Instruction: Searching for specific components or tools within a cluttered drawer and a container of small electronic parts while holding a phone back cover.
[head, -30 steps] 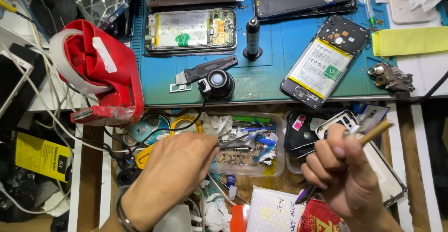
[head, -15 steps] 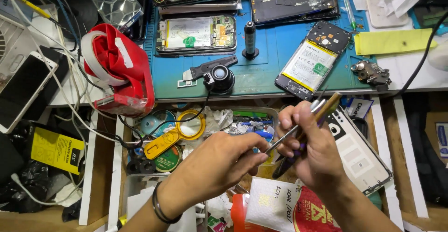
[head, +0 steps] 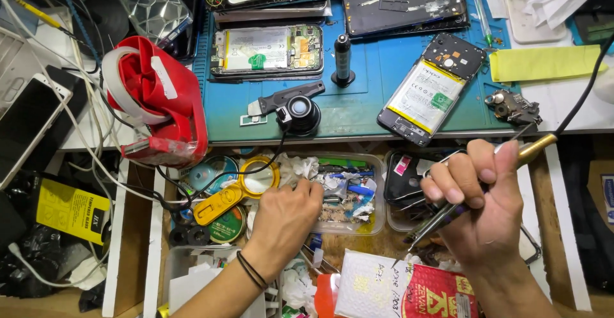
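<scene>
Below the desk edge, an open drawer is lying crammed, leaving little free room. The left hand is reaching palm-down into a clear plastic tray of scraps, fingers curled among them; whether it grips anything is hidden. The right hand is clenching a brass-tipped tool beside the tray.

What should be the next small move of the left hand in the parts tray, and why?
Probably pinch one small part and lift it out: the left hand has its fingertips down in the cluttered clear tray, while the right hand holds tools above the drawer.
</scene>
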